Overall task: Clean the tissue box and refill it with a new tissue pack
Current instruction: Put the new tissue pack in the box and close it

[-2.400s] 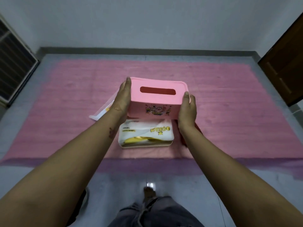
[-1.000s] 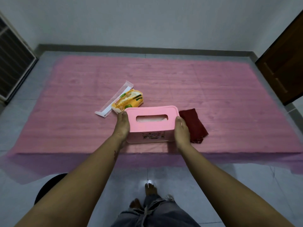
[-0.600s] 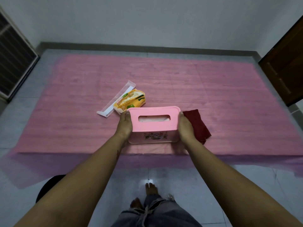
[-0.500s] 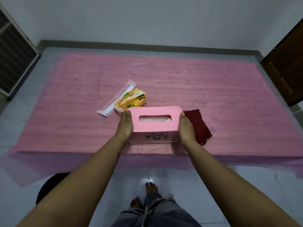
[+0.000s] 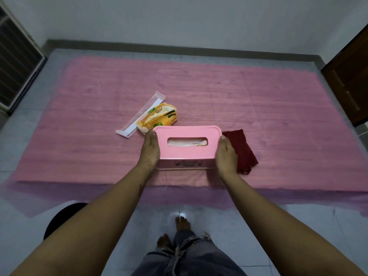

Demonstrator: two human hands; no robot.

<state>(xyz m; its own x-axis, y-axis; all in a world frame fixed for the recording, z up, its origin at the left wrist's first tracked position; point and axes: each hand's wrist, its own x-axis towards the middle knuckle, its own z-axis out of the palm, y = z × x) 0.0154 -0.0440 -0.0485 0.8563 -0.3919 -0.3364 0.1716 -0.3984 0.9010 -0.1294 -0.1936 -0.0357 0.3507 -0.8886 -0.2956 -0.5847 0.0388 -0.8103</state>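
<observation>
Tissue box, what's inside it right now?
Through the slot of the tissue box, white tissue shows. The lid covers the rest, so how full it is cannot be seen.

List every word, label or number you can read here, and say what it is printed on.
None can be read.
Pink tissue box, front decal: too small and blurred.
Yellow tissue pack, green and dark label patches: lettering blurred.
White plastic strip: no print visible.
</observation>
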